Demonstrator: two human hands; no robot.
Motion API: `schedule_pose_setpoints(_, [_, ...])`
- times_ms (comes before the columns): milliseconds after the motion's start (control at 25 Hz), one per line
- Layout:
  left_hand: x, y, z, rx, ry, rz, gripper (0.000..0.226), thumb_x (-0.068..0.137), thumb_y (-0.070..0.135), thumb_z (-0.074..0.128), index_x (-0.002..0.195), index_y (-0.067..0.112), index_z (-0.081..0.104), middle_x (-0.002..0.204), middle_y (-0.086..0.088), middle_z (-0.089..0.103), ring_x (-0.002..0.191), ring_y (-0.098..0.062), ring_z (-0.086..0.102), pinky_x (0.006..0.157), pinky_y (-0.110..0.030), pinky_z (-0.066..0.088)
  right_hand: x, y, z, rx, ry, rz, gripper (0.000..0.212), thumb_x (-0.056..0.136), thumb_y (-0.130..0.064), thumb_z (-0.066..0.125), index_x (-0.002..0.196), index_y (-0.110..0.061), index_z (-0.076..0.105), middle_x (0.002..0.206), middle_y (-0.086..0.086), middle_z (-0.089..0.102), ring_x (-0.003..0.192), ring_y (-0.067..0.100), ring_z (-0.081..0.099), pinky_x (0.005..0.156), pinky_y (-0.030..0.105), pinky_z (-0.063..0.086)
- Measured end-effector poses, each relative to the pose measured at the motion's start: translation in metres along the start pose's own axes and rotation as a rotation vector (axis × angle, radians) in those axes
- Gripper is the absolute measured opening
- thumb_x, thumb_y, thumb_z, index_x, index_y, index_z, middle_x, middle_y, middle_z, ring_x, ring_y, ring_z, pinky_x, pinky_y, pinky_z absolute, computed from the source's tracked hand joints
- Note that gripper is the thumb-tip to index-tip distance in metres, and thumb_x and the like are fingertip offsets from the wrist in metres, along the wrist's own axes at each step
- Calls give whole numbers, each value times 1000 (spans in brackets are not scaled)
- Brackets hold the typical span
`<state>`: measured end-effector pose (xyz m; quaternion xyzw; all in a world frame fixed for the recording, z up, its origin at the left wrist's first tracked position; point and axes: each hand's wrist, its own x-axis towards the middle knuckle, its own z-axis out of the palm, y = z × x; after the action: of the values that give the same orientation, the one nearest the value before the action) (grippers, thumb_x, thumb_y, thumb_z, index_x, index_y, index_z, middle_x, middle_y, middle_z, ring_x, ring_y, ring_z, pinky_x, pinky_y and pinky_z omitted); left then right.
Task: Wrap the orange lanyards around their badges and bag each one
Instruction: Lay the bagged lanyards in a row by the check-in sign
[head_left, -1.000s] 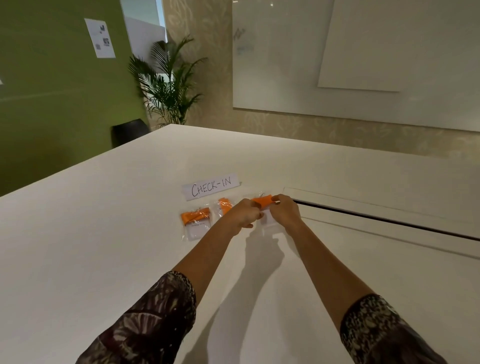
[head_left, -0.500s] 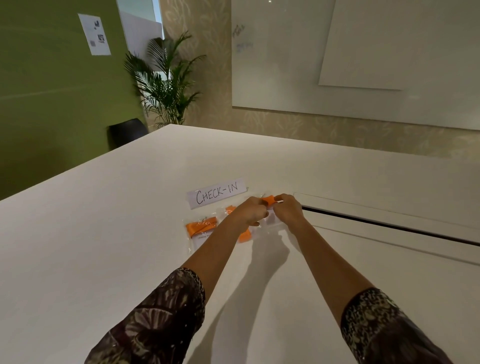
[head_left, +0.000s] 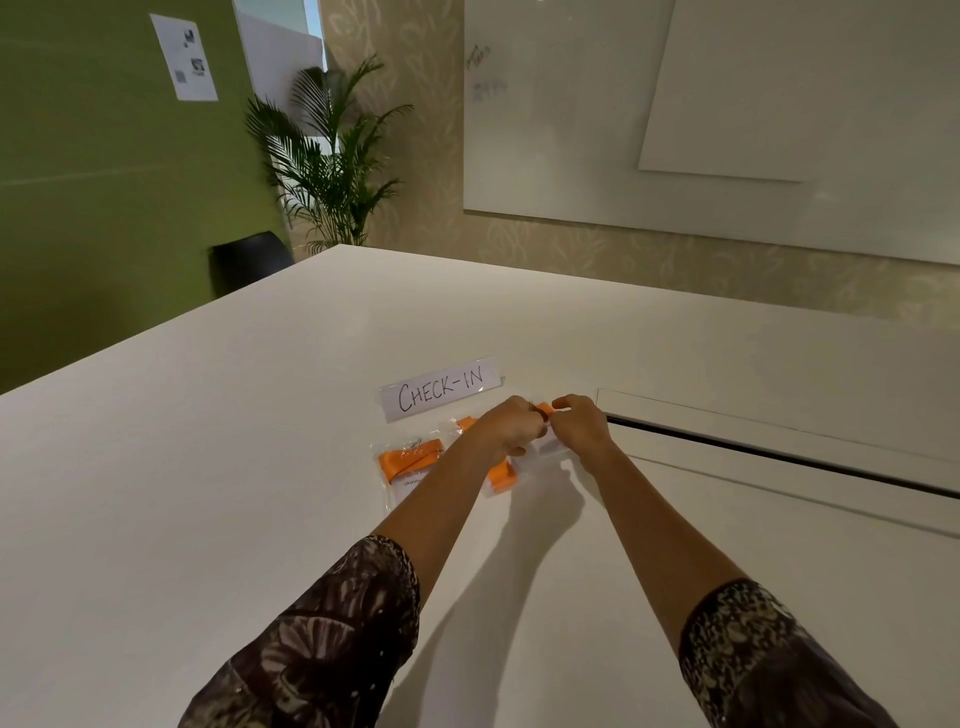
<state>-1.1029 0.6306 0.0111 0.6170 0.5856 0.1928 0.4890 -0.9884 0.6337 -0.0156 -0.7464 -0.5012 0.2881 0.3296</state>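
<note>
The orange lanyard (head_left: 545, 408) you are working on sits right between your two grips. Only a short piece of it shows, and that piece runs side to side from one grip to the other. Your left grip (head_left: 511, 428) and right grip (head_left: 579, 426) are both curled and clamped on it, knuckles nearly touching. Just below them lies some clear plastic (head_left: 545, 451). I cannot tell whether that is the badge sleeve or the bag, nor whether the bundle is already inside it.

Just on your side of the left grip, half hidden by your forearm, lies a bagged bundle (head_left: 503, 475). Further left of that grip lies a second bag (head_left: 410, 460). Its orange band lies crosswise, long axis left to right with the right end tipped slightly away from you, while the bag itself runs lengthwise toward you.

So I judge two lanyards wrapped and bagged, with the third in your grips at the wrapping or bagging stage. No loose lanyard shows anywhere on the surface (head_left: 234, 519), so this looks like the last one.

Just beyond the grips lies the CHECK-IN sign (head_left: 441, 391). A dark slot (head_left: 779, 451) in the surface runs off to the right of the right grip.
</note>
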Motion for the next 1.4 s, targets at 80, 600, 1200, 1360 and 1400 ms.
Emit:
schedule_pose_setpoints(80, [0,0,2,15,5,5,29,94,7,50,121,6,60,118,-16,62,113,-28,57,91,-35,50,0,2,0,2,-3,2,40,92,-13,51,131,-8,55,131,13,57,119,28,53,99,37,46])
schedule_pose_setpoints(600, [-31,15,44,187,65,152,43,93,14,43,135,5,48,137,-16,48,122,-31,49,90,-33,41,-38,40,-33,-119,105,-25,47,87,-11,49,134,-16,50,134,7,55,127,27,43,101,39,41])
schedule_pose_setpoints(1200, [-153,75,251,373,-170,236,56,97,25,44,150,13,29,159,-12,19,145,-31,23,114,-43,31,-171,186,-210,-344,277,40,42,93,-23,53,134,-15,50,133,9,56,129,32,34,97,39,33])
schedule_pose_setpoints(1360, [-190,89,306,403,-208,280,56,96,24,49,148,11,32,154,-10,33,138,-27,37,105,-34,36,-210,227,-255,-353,275,68,40,92,-24,54,131,-17,54,131,10,56,129,32,33,97,38,32])
schedule_pose_setpoints(1400, [-200,93,320,405,-221,288,57,96,26,50,148,11,33,154,-9,35,138,-26,38,106,-34,36,-219,238,-268,-361,275,81,39,92,-25,54,130,-18,55,131,9,56,129,32,33,97,38,32])
